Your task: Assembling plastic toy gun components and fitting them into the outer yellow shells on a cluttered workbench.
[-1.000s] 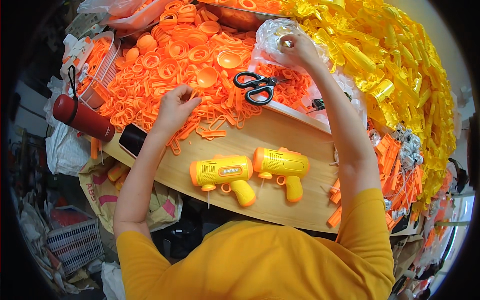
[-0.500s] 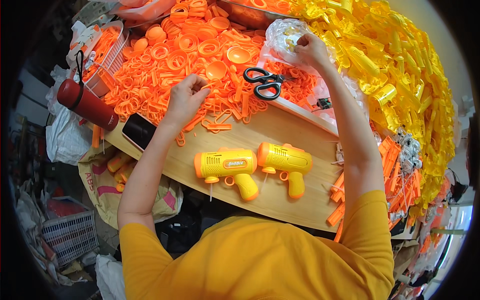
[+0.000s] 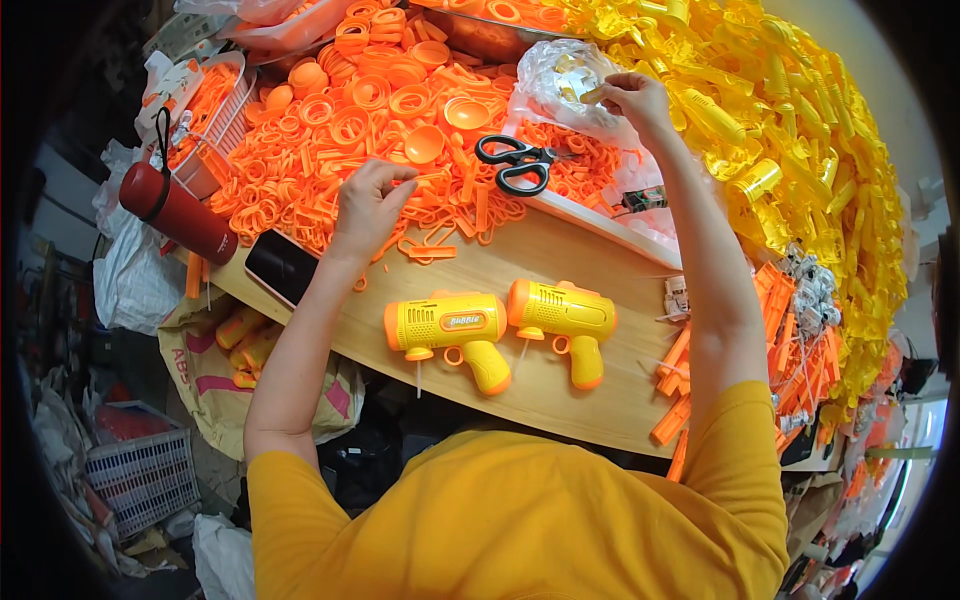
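My right hand point(image 3: 640, 105) is at the edge of a crumpled clear plastic bag point(image 3: 540, 85), thumb and fingers pinched on a small flat yellowish piece point(image 3: 595, 95). More small pale pieces show inside the bag. Over the near side of a heap of orange plastic parts point(image 3: 290, 170), my left hand point(image 3: 365, 205) is closed in a pinch; what it holds, if anything, is too small to make out. Two yellow and orange toy bubble guns point(image 3: 455, 325) point(image 3: 570, 315) lie side by side on the wooden table point(image 3: 440, 385) between my forearms.
Black-handled scissors point(image 3: 520, 165) rest on the orange parts. Left are a red bottle point(image 3: 180, 215) and a dark phone point(image 3: 280, 265). A big yellow parts heap point(image 3: 790, 130) rises at the right, above orange strips with wires point(image 3: 800, 350). A sack point(image 3: 200, 370) stands below the table's left edge.
My right hand has drawn back a little from the bag's opening, with the small flat piece now showing in its fingertips. My left hand stays pinched over the orange parts. The view shifted slightly.
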`<action>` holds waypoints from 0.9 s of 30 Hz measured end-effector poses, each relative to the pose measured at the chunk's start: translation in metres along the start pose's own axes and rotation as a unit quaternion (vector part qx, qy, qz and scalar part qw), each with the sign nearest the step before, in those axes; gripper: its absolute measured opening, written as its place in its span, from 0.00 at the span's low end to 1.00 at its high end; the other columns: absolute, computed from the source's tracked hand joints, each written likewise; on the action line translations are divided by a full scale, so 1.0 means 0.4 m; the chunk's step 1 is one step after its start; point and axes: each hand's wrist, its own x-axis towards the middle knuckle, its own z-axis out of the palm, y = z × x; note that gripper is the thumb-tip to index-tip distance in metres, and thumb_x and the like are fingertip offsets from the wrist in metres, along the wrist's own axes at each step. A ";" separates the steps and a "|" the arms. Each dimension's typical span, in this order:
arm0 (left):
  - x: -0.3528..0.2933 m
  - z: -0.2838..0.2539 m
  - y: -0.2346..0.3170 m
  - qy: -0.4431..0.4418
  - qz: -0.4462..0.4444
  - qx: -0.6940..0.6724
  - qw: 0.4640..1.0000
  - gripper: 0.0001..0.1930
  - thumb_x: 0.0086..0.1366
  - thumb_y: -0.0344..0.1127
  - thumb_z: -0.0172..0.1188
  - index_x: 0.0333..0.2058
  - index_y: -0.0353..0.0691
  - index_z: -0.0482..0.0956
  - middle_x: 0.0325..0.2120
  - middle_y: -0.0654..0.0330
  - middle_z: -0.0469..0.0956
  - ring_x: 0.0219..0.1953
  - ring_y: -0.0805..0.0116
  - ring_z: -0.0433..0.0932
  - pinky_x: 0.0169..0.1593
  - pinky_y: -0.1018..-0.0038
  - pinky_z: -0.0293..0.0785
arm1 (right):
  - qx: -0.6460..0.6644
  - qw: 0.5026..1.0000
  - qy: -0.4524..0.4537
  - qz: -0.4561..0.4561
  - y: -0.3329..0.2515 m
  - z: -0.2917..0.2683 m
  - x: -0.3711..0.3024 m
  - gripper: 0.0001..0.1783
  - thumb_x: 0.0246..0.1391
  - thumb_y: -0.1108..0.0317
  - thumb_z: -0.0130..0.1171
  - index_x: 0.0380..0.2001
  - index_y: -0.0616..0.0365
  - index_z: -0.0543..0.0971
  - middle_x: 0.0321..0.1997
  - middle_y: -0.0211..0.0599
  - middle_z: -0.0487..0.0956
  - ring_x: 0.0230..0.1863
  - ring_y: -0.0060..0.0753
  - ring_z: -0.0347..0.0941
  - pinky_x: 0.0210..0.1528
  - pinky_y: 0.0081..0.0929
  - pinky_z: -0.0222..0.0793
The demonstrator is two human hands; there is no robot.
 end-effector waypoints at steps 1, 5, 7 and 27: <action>-0.004 0.000 0.004 0.000 -0.005 0.003 1.000 0.07 0.56 0.27 0.62 0.35 0.35 0.81 0.29 0.62 0.76 0.26 0.76 0.74 0.30 0.81 0.71 | -0.013 1.000 0.003 0.002 -0.001 0.000 -0.004 0.12 0.50 0.70 0.63 0.36 0.66 0.80 0.29 0.34 0.81 0.27 0.21 0.76 0.31 0.18 0.74; -0.006 0.001 -0.003 0.013 0.004 0.011 1.000 0.07 0.56 0.25 0.61 0.35 0.35 0.81 0.29 0.61 0.77 0.26 0.76 0.74 0.30 0.81 0.70 | -0.015 1.000 0.021 0.017 -0.007 0.007 -0.019 0.11 0.51 0.68 0.63 0.35 0.65 0.81 0.29 0.35 0.81 0.25 0.21 0.76 0.27 0.18 0.74; -0.007 -0.002 -0.004 0.019 0.055 0.042 0.997 0.07 0.56 0.24 0.61 0.35 0.34 0.80 0.29 0.59 0.77 0.26 0.73 0.75 0.30 0.80 0.71 | 0.003 0.999 0.035 0.009 -0.007 0.019 -0.025 0.10 0.50 0.67 0.63 0.32 0.65 0.81 0.27 0.34 0.81 0.23 0.20 0.76 0.26 0.17 0.74; -0.029 -0.011 0.006 0.010 0.112 0.061 0.992 0.07 0.58 0.25 0.60 0.36 0.34 0.80 0.29 0.57 0.78 0.29 0.72 0.77 0.31 0.79 0.72 | -0.176 0.966 0.147 -0.120 0.052 0.075 -0.015 0.12 0.49 0.61 0.62 0.30 0.58 0.83 0.23 0.40 0.81 0.23 0.29 0.77 0.29 0.27 0.71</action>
